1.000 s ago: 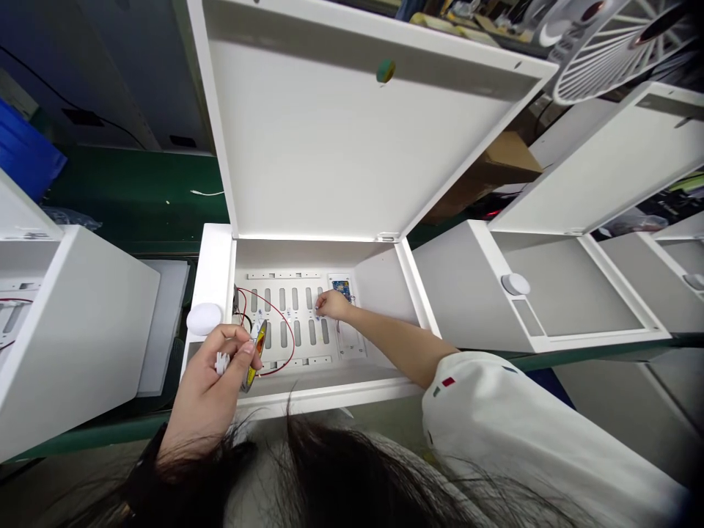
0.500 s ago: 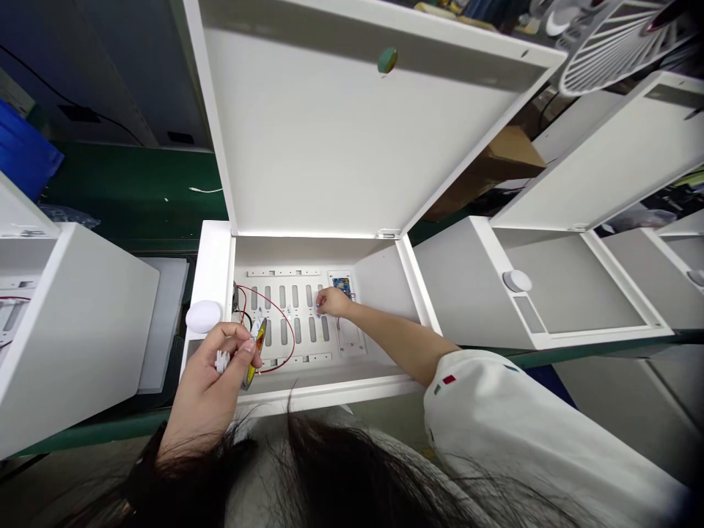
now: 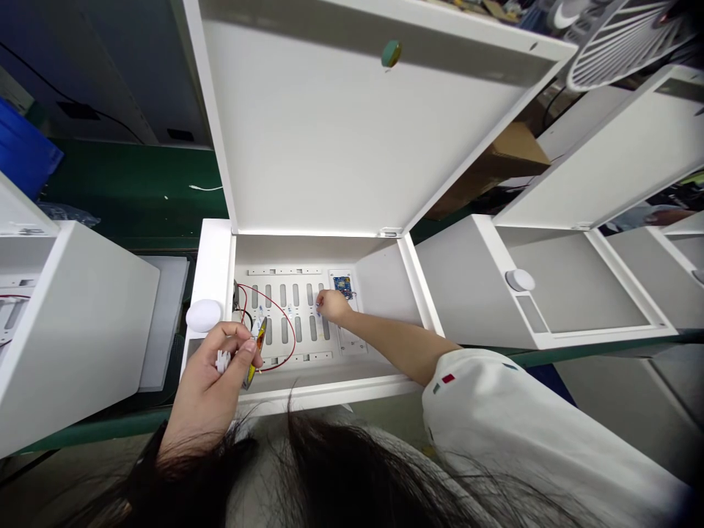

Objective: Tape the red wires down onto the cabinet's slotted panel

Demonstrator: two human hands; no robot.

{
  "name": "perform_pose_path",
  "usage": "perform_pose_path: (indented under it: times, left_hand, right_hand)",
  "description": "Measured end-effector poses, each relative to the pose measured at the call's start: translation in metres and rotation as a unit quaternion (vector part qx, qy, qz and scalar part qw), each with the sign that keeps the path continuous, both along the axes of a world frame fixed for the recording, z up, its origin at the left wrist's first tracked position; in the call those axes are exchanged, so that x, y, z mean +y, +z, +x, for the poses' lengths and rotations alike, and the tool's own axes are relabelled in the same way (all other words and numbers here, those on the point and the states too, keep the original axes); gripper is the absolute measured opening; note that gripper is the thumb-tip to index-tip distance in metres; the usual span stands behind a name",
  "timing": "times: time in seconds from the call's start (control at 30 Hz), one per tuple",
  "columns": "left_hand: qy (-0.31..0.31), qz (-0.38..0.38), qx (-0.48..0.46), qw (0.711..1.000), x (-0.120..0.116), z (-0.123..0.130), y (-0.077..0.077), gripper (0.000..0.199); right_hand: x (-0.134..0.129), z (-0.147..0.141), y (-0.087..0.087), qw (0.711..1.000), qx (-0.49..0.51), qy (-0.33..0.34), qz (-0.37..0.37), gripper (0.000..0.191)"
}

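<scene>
Nearest the camera, at 6 o'clock from the frame centre, strands of the person's dark hair [image 3: 352,469] hang across the view. At 7 o'clock, the left hand [image 3: 206,374] is clenched, grasping a yellow-and-red roll, probably tape [image 3: 255,353], seen edge-on, together with a small bundle of white connectors [image 3: 223,361]. Both are held above the front rim of an open white metal cabinet [image 3: 212,264].

A white short sleeve [image 3: 522,418] enters at 5 o'clock. Just below centre, the right hand [image 3: 334,306] reaches into the cabinet, its fingers bunched against a white slotted panel [image 3: 289,315], just below a blue circuit board [image 3: 342,286]. Whether those fingers grip any small item cannot be determined. A red wire [image 3: 287,312] loops across the panel's left half.

At 12 o'clock, the cabinet's lid [image 3: 352,125] stands open, with a green tag [image 3: 391,53] at its far edge. At 3 o'clock stands a second open white cabinet [image 3: 467,286], and at 9 o'clock a third [image 3: 71,330]. Farther out are a green bench surface [image 3: 137,176] at 10 o'clock, a blue bin [image 3: 22,150] beyond it, a cardboard box [image 3: 511,154] at 2 o'clock and a white fan grille [image 3: 621,44] at 1 o'clock.
</scene>
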State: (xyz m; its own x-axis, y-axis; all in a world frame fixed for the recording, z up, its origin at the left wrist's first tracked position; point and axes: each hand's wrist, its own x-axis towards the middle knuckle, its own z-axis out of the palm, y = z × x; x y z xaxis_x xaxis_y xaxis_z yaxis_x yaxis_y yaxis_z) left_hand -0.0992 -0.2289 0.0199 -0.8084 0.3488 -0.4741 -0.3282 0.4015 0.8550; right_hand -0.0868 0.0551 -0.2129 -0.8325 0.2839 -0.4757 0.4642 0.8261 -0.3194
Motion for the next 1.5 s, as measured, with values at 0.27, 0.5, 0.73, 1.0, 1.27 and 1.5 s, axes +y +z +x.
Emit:
perform_pose_path:
  times: [0.27,0.5,0.73,1.0,1.27,1.5]
  left_hand:
    - [-0.001,0.0,-0.012,1.0,0.0,-0.001,-0.001,0.022]
    - [-0.003,-0.01,-0.005,1.0,0.001,-0.001,-0.001,0.021]
    - [0.001,-0.008,-0.012,1.0,0.002,-0.001,0.001,0.023]
    - [0.002,-0.005,-0.012,1.0,0.002,-0.001,0.002,0.024]
    - [-0.005,-0.01,-0.003,1.0,0.0,0.001,0.002,0.024]
    - [0.025,0.054,-0.045,0.997,-0.002,-0.003,0.002,0.027]
  right_hand:
    - [-0.006,0.004,0.006,0.999,0.016,-0.007,0.032,0.034]
    - [0.013,-0.005,0.001,0.998,-0.012,-0.055,0.041,0.042]
    - [0.009,-0.011,0.002,0.997,-0.032,-0.037,0.054,0.032]
    - [0.007,-0.004,0.01,0.994,-0.039,0.076,0.075,0.05]
    - [0.006,-0.008,0.008,0.989,-0.059,0.091,0.102,0.052]
    - [-0.007,0.002,0.018,0.981,-0.059,0.141,0.117,0.036]
